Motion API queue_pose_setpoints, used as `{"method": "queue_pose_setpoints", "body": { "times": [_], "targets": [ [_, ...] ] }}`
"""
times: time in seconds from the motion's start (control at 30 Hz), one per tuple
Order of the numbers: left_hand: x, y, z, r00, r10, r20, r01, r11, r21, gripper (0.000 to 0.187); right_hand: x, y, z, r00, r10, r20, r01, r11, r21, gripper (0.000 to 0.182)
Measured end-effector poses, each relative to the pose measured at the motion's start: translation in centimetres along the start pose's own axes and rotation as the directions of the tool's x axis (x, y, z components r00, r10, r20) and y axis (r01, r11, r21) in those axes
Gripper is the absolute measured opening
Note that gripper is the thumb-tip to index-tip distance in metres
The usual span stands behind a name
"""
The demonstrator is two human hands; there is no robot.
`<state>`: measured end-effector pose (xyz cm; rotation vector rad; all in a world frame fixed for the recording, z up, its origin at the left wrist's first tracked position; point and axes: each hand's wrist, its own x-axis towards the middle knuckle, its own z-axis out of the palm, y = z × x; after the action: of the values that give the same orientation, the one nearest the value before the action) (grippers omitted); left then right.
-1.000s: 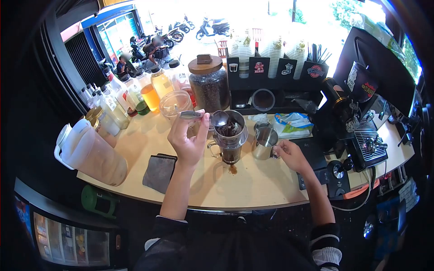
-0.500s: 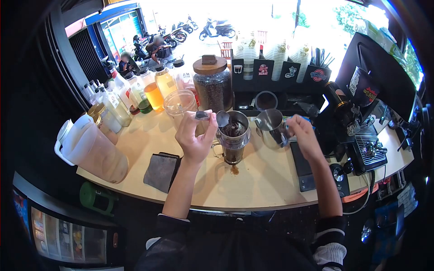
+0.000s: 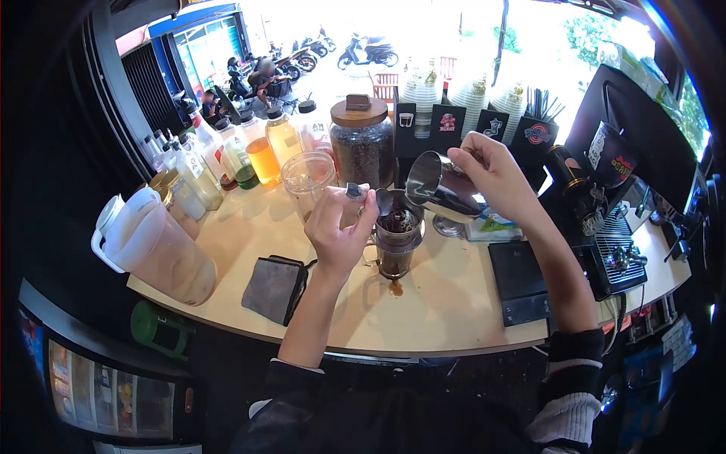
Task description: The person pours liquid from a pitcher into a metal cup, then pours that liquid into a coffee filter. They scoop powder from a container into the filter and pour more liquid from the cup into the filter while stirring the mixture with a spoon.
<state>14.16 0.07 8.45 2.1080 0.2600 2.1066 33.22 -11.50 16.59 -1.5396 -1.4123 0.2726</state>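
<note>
My left hand [image 3: 340,231] pinches a small metal spoon [image 3: 385,201], whose bowl hangs over the metal coffee filter [image 3: 398,240]. Dark wet coffee shows inside the filter, which sits on a glass mug [image 3: 394,265] on the counter. Up to the right, my right hand [image 3: 495,174] grips a stainless steel milk pitcher [image 3: 446,185]. The pitcher is tilted left, its mouth beside and a little above the filter's rim. Behind my left hand stands an open clear jar [image 3: 308,172].
A folded grey cloth [image 3: 274,287] lies left of the mug, near a small brown spill [image 3: 395,288]. To the right lies a black scale [image 3: 522,276]. Bottles, a bean jar [image 3: 363,147] and cup stacks line the back. A large plastic jug [image 3: 162,250] stands left.
My right hand has lifted the pitcher off the counter, moved it left and tilted it towards the filter. My left hand still holds the spoon over the filter.
</note>
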Motion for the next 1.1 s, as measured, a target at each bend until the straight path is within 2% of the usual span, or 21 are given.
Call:
{"method": "queue_pose_setpoints", "body": {
  "times": [0.03,0.27,0.33,0.4,0.67,0.73,0.97,1.03,1.1],
  "targets": [
    [0.0,0.0,0.0,1.000,-0.001,0.000,0.001,1.000,0.000,0.016,0.2,-0.3,0.1,0.999,-0.040,0.006,0.040,0.994,-0.104,0.030],
    [-0.2,0.3,0.0,0.999,-0.035,0.004,0.035,0.999,-0.009,0.015,1.2,-1.5,1.0,0.997,-0.012,0.082,0.015,0.999,-0.035,0.031],
    [-0.3,0.3,0.0,0.998,-0.064,0.017,0.064,0.998,-0.021,0.014,1.3,-2.0,1.0,0.995,-0.031,0.092,0.043,0.990,-0.133,0.031],
    [-0.1,0.3,0.1,1.000,-0.019,0.003,0.019,1.000,-0.001,0.016,1.6,-1.5,1.2,0.996,-0.027,0.091,0.040,0.989,-0.140,0.031],
    [-0.1,0.3,-0.2,1.000,-0.023,-0.007,0.023,1.000,-0.009,0.017,1.7,-2.1,1.3,0.994,-0.081,0.077,0.099,0.961,-0.259,0.030],
    [-0.1,0.3,-0.3,0.999,-0.033,-0.007,0.033,0.999,-0.010,0.017,1.6,-1.8,1.0,0.995,-0.077,0.055,0.086,0.982,-0.170,0.030],
    [0.0,0.1,-0.6,1.000,-0.016,-0.024,0.016,1.000,0.014,0.017,1.4,-1.4,0.7,0.999,-0.041,0.027,0.042,0.998,-0.041,0.027],
    [-0.1,0.1,-0.6,1.000,-0.017,-0.019,0.017,1.000,0.019,0.017,1.0,-2.4,0.9,0.996,0.051,0.077,-0.053,0.998,0.026,0.028],
    [-0.1,0.2,-0.5,0.999,-0.024,-0.023,0.024,1.000,-0.005,0.017,1.0,-1.8,1.0,0.998,0.021,0.057,-0.025,0.998,0.055,0.027]
  ]
}}
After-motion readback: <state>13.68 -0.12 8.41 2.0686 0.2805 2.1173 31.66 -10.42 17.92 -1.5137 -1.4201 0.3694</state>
